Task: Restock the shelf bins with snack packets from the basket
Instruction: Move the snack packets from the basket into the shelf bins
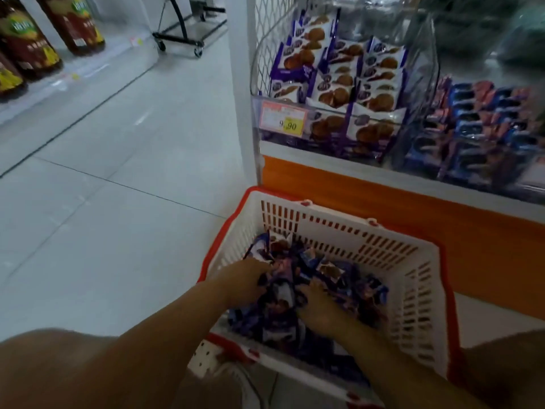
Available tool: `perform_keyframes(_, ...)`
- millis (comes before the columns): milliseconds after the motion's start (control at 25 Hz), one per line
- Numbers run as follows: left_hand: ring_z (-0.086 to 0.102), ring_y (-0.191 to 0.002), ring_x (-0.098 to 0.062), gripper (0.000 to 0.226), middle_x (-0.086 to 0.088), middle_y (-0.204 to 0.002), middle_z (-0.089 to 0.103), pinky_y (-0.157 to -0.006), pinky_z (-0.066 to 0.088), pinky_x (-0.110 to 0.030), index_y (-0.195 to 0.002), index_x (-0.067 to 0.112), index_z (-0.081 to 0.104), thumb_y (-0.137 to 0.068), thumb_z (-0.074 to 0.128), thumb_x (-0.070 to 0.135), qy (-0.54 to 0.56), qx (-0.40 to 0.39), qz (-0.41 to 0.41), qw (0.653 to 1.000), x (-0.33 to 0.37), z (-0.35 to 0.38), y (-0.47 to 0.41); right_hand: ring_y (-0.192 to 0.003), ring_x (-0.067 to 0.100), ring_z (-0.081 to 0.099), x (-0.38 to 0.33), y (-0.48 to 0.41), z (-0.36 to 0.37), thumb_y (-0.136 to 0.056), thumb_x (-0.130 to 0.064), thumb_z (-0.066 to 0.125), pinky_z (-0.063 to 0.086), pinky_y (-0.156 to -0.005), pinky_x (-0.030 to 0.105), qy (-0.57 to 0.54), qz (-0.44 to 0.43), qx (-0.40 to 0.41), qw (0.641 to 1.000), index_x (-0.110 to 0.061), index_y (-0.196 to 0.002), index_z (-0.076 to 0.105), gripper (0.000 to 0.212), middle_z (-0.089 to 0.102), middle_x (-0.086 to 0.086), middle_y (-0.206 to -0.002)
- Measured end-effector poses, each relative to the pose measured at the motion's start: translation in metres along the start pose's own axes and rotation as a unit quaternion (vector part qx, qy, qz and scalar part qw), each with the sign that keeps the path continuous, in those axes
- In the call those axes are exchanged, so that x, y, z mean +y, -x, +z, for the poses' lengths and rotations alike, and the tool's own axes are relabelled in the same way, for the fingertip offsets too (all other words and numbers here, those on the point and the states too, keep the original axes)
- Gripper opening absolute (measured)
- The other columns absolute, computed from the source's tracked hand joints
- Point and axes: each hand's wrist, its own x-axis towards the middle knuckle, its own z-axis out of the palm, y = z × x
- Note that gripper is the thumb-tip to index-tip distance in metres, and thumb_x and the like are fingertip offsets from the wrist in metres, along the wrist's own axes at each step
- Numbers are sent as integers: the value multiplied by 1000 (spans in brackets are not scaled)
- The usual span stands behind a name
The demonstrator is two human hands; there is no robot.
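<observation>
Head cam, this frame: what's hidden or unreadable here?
All head view:
- Fingertips of the left hand and right hand: buried in the snack packets, so the grip is unclear.
- Near wall of the basket: partly behind the forearms.
- Small print on the price tag: too blurred.
- Packet print in the right bin: motion blur; the frame edge cuts the bin.
- The bottles: cut off top and left.

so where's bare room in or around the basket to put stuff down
The floor tiles left of the basket are bare, toward the drinks shelf. Inside, a hand likely fits along the far and right walls. Crowded: the snack packets around the left hand and right hand, and the purple-packet bin.
</observation>
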Motion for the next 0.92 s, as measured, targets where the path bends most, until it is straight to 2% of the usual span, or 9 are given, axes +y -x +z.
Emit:
perform_keyframes(40, 47, -127, -27, 44, -10, -143, 46, -104, 38, -33, -141, 16, 46, -97, 52, 21, 1, -25, -18, 1000, -4, 8, 0, -136, 29, 37, 19, -4, 19, -100, -22, 52, 41, -106, 42, -33, -6, -44, 998, -18, -152, 22, 60, 18, 6, -159)
perform_keyframes(120, 45, -128, -26, 46, -9, -145, 44, -104, 37, -33, -143, 18, 44, -98, 52, 25, 6, -40, -36, 999, -9, 15, 0, -144, 24, 27, 35, -5, 37, -96, -24, 59, 38, -108, 32, -90, -23, -59, 994, -22, -155, 5, 80, 14, -3, -160)
perform_keyframes(200, 45, -129, -26, 48, -9, -146, 44, -105, 37, -32, -145, 20, 41, -99, 51, 28, 14, -45, -51, 998, -9, 17, 1, -131, 23, 45, 34, -7, 41, -94, -22, 63, 45, -101, 31, -78, -30, -56, 995, -16, -151, 26, 69, 38, 0, -150)
perform_keyframes(280, 43, -131, -26, 50, -9, -147, 42, -105, 35, -31, -147, 20, 38, -99, 51, 26, 17, -58, -64, 996, -8, 16, 4, -112, 24, 57, 32, -10, 44, -93, -24, 63, 49, -95, 34, -56, -17, -27, 998, -13, -127, 54, 36, 57, 7, -128)
perform_keyframes(360, 47, -126, -25, 51, -8, -143, 46, -99, 38, -29, -145, 19, 41, -96, 55, 22, 20, -66, -66, 995, -9, 12, 7, -90, 21, 56, 24, -8, 40, -93, -27, 63, 47, -77, 29, -122, 13, 8, 992, -17, -97, 56, 13, 58, 6, -103)
perform_keyframes(480, 52, -121, -22, 50, -3, -136, 52, -96, 41, -26, -140, 22, 48, -92, 62, 24, 62, -60, -58, 995, -10, 7, 6, -79, 21, 51, 7, -5, 12, -92, -36, 63, 40, -67, 30, -280, 45, 49, 958, -15, -81, 46, 29, 49, 6, -88)
perform_keyframes(560, 58, -114, -17, 38, 1, -125, 61, -99, 47, -31, -129, 28, 56, -92, 64, 29, 150, -43, -47, 987, -5, 0, 4, -82, 25, 58, -4, 2, -12, -88, -42, 66, 50, -72, 40, -357, 24, 83, 930, -15, -74, 48, 36, 55, 7, -85)
perform_keyframes(720, 63, -84, -2, 9, 12, -96, 63, -60, 52, -13, -103, 35, 55, -98, 55, 27, 405, 47, -49, 912, 10, -26, 5, -97, 28, 67, -22, 20, -43, -88, -35, 68, 58, -83, 43, -462, -46, 108, 879, 4, -96, 59, 41, 70, 14, -100)
perform_keyframes(920, 71, -91, -15, 17, -1, -106, 71, -68, 57, -25, -111, 19, 65, -94, 62, 22, 543, 75, -66, 834, 15, -36, 6, -97, 31, 66, -38, 41, -61, -91, -24, 65, 55, -75, 40, -508, -96, 117, 848, -7, -81, 65, 20, 73, 12, -95)
